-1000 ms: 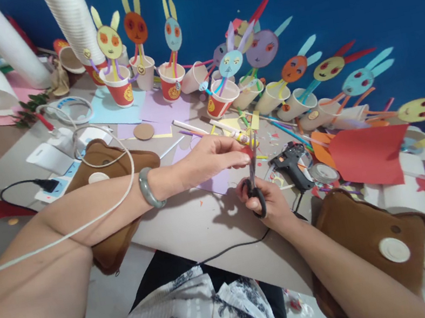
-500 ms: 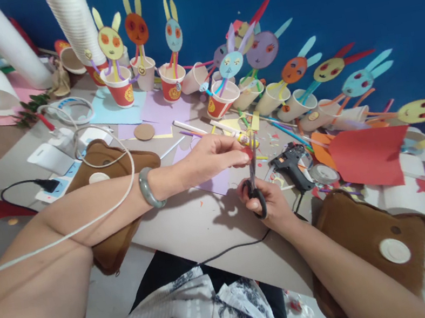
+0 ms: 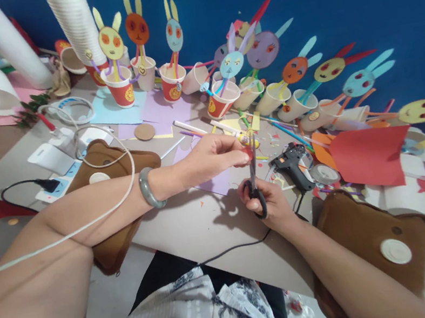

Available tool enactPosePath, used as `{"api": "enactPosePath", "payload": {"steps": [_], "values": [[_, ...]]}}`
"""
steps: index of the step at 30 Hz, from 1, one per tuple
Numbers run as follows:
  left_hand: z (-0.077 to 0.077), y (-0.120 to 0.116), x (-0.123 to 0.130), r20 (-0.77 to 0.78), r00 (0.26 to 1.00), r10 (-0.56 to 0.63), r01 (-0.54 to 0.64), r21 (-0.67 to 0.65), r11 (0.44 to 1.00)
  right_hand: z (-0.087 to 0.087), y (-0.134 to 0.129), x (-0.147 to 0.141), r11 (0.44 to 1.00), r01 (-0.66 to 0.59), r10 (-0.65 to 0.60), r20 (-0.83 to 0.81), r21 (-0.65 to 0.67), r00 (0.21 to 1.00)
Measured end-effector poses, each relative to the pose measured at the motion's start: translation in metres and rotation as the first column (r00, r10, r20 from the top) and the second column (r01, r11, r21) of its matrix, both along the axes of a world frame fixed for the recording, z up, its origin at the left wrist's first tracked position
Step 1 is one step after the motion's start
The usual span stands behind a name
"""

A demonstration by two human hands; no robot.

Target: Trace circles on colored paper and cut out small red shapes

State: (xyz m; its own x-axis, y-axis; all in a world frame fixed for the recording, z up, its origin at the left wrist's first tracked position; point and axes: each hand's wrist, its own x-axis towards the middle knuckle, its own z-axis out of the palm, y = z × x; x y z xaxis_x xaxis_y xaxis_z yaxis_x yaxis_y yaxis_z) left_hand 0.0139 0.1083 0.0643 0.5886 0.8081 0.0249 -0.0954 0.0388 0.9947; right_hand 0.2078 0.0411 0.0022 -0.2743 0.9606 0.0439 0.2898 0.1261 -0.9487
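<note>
Between the thumb and fingers of my left hand is a small piece of red paper, mostly hidden by the fingertips. My right hand is wrapped round the black handles of a pair of scissors, whose blades point away from me and lie against the red piece. Whether the blades are closed on the paper is too small to tell. Just right of the scissors lies a black glue gun. A purple paper sheet is on the table below my left hand.
Paper cups with rabbit-faced figures line the back along the blue wall. Brown hot-water pouches lie on both sides. A white cable crosses over my left arm; a power strip sits left. Red paper lies right.
Hardly anything differs. Both hands stay in the same place with the scissors at the red paper piece; the whole view has shifted very slightly.
</note>
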Motion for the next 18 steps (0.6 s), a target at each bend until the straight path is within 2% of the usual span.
{"api": "enactPosePath", "payload": {"steps": [18], "values": [[-0.0016, 0.0027, 0.0000, -0.012, 1.000, 0.007, -0.006, 0.045, 0.999, -0.0017, 0.0018, 0.0025, 1.000, 0.004, -0.006, 0.053, 0.025, 0.999]]}}
